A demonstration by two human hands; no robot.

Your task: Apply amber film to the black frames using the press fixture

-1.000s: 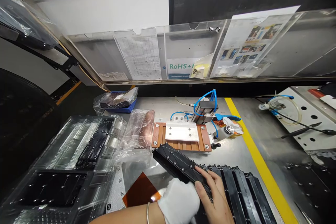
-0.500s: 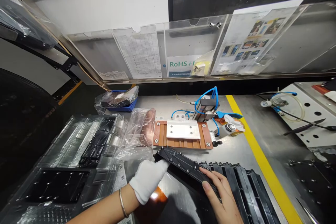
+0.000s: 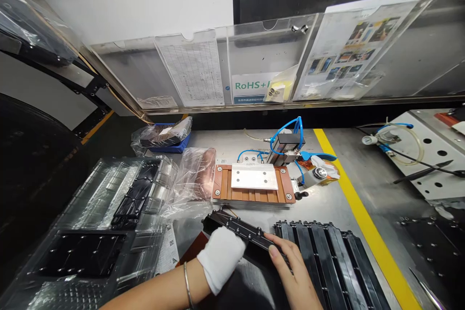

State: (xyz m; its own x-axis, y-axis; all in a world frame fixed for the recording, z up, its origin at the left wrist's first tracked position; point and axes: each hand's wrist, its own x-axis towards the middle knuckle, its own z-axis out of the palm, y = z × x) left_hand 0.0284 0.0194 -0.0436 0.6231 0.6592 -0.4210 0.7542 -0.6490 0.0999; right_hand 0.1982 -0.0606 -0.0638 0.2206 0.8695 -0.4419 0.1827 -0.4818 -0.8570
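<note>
A long black plastic part (image 3: 241,228) with small round studs is held tilted above the bench, its left end higher in view. My left hand (image 3: 222,257), in a white glove, is closed against the part's lower side; its fingertips are hidden. My bare right hand (image 3: 292,269) grips the right end, thumb in front and fingers over the top. Several similar black parts (image 3: 319,252) lie side by side just right of it. Behind is a brown fixture (image 3: 225,181) with a white plate (image 3: 254,177) on top.
Clear trays (image 3: 90,198) with black parts stand at the left. A blue bin (image 3: 178,145) and a plastic bag (image 3: 189,174) are behind them. Blue air hoses (image 3: 300,131) rise behind the fixture. Yellow tape (image 3: 358,203) crosses the bench; a white perforated box (image 3: 432,155) stands far right.
My left hand has moved right along the part. The part and my right hand have shifted slightly left and down, and a reddish-brown sheet shows more behind my left wrist.
</note>
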